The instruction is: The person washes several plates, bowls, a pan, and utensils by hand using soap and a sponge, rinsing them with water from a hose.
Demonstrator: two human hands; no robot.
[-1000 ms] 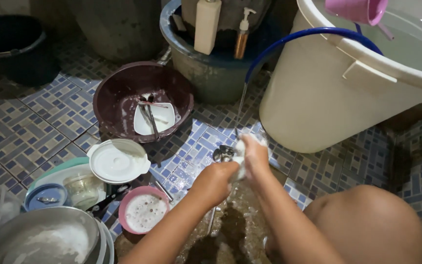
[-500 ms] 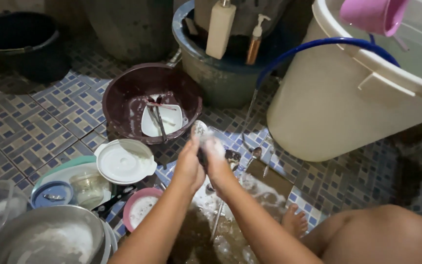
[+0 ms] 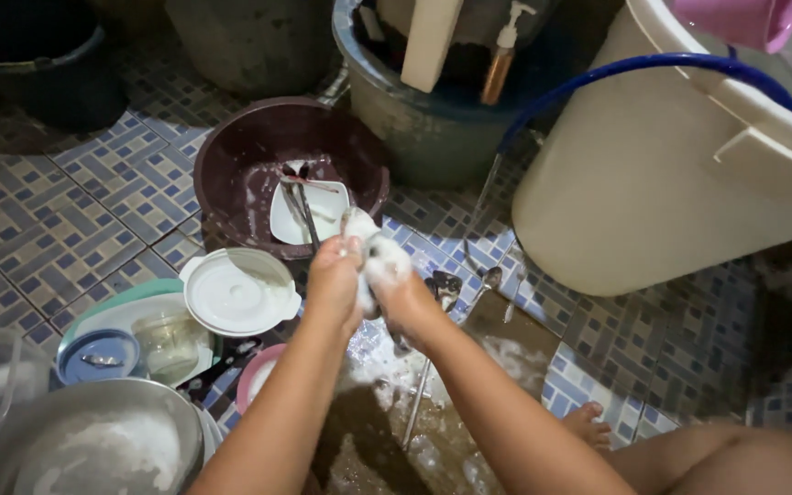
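Note:
My left hand and my right hand are pressed together around a white, foamy sponge or cloth, just in front of a maroon basin. Whether a small item is hidden inside the foam I cannot tell. The basin holds a white square dish and some dark utensils. Two metal spoons lie on the wet, soapy tiles right of my hands. A thin stream of water falls from a blue hose close by.
A white round lid, a teal plate with a glass container, a blue lid, a pink bowl and a metal pot sit at left. A large cream bucket stands right, a dark bucket with bottles behind. My foot rests on the tiles.
Both hands moved left with the soapy sponge or cloth, from the spoons near the water stream toward the maroon basin's front edge. The view shifted slightly.

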